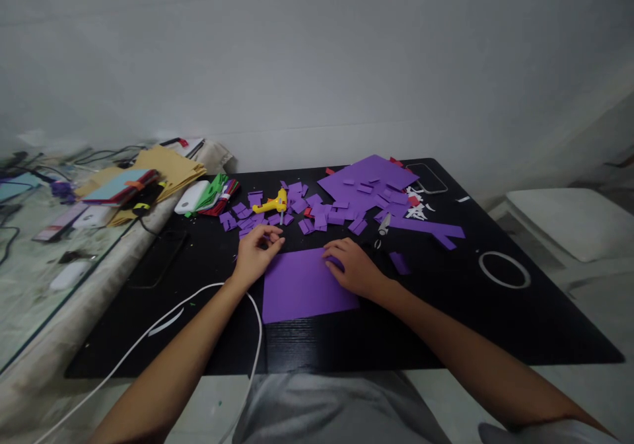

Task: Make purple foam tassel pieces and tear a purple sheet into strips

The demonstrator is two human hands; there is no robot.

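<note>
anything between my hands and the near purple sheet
Nothing visible. The right hand is over the right side of the sheet, the left hand at its far left corner. The glue gun lies beyond the sheet, not between.

Nothing legible to call here: not one word, label, brand, number or sign reads clearly on anything in view right now.
</note>
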